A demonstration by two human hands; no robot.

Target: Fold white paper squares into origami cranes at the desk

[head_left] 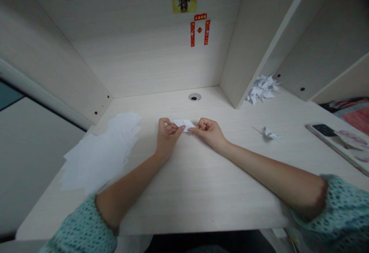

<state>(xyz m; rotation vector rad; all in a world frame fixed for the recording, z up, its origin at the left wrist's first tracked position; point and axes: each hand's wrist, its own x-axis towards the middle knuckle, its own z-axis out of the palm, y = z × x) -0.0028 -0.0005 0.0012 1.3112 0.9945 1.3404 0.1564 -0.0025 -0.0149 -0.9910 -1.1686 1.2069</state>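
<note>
A small piece of folded white paper [183,123] is held between my two hands, just above or on the desk near its middle. My left hand [168,135] pinches its left part with thumb and fingers. On the other side my right hand [210,132] grips the right end, thumb pressed against the lower edge and fingers curled. Both thumb tips nearly meet at the front of the paper. Part of the folds is hidden by the fingers.
Loose white sheets [98,157] are spread at the left. To the right lie a folded paper crane [269,133] and a phone [343,143]. A heap of folded white paper pieces [263,88] sits behind the upright panel [253,34]. A cable hole [195,97] is at the back.
</note>
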